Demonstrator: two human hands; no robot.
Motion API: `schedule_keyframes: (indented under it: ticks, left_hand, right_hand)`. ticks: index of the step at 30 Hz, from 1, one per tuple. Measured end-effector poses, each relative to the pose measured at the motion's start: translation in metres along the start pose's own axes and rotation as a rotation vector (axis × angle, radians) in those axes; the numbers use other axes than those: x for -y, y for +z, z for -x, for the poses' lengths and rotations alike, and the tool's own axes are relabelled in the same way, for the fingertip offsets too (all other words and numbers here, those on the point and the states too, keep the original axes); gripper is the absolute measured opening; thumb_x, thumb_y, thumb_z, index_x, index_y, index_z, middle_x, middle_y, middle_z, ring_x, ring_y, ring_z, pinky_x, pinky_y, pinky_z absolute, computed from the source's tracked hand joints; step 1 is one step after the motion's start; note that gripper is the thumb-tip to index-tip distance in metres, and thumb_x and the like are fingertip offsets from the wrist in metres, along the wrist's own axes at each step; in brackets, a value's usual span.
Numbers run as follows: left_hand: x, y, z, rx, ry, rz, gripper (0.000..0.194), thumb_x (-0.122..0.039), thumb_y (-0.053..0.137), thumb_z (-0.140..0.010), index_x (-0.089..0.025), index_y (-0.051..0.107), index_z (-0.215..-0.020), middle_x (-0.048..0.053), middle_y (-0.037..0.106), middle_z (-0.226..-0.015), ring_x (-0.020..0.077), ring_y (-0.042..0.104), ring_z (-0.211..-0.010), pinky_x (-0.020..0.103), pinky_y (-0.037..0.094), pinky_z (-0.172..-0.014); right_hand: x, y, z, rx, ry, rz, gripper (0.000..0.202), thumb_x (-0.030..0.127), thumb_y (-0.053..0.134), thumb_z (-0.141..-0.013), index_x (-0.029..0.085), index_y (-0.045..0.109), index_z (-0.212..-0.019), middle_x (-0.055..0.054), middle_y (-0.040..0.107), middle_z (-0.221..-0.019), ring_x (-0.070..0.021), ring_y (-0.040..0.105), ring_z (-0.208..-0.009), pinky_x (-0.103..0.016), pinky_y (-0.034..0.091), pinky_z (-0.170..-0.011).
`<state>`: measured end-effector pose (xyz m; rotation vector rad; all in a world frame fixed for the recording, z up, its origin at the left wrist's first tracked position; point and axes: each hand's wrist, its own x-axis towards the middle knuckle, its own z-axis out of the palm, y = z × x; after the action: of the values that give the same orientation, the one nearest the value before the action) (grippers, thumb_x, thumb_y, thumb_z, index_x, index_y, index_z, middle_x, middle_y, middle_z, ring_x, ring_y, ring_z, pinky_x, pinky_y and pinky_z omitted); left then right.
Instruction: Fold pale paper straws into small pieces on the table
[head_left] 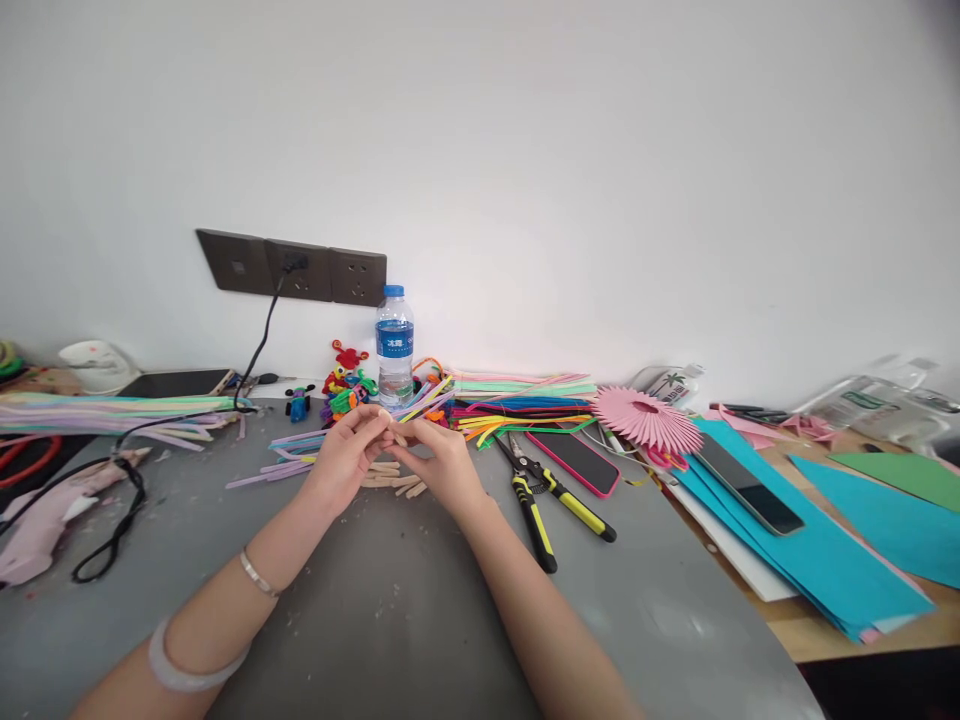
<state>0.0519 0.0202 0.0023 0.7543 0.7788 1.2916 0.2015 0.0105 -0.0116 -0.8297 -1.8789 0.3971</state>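
Note:
My left hand (346, 458) and my right hand (448, 468) meet above the grey table (352, 610), fingertips pinched together. Between them is a short tan pipe cleaner (398, 437), mostly hidden by the fingers. Just below and behind the hands lie several cut tan pipe-cleaner pieces (382, 478). Purple and blue pipe cleaners (289, 465) spread out to the left of my left hand. Pruning shears (541, 490) with yellow and black handles rest to the right of my right hand, jaws pointing toward the wall.
A water bottle (395, 350) stands behind the hands, beside small colourful pipe-cleaner figures (346, 385). Colourful pipe-cleaner bundles (525, 405) line the wall. A pink-edged phone (577, 460), pink folded-paper fan (646, 420) and blue paper (817, 560) lie right; a pink glue gun (56, 520) lies left.

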Motion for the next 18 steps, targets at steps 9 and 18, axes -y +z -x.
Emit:
schedule_keyframes:
  ticks: [9,18]
  left_hand:
    - [-0.008,-0.013,-0.003,0.142,0.162,-0.498,0.028,-0.038,0.076,-0.072,-0.017,0.068,-0.087,0.004,0.072,-0.076,0.0176,0.068,-0.073,0.026,0.055,-0.066]
    - [-0.012,-0.017,0.001,0.182,0.332,-0.777,0.022,-0.038,0.069,-0.078,-0.018,0.071,-0.086,0.005,0.075,-0.077,0.0205,0.071,-0.074,0.027,0.057,-0.066]
  right_hand:
    - [-0.006,-0.012,-0.001,0.024,0.156,-0.115,0.014,0.025,0.053,-0.091,0.02,0.064,-0.097,-0.003,0.073,-0.081,-0.0149,0.071,-0.07,-0.023,0.056,-0.067]
    - [-0.008,-0.018,-0.001,0.057,0.168,-0.119,0.012,0.027,0.052,-0.092,0.02,0.062,-0.092,-0.003,0.071,-0.077,-0.0147,0.069,-0.069,-0.023,0.055,-0.067]
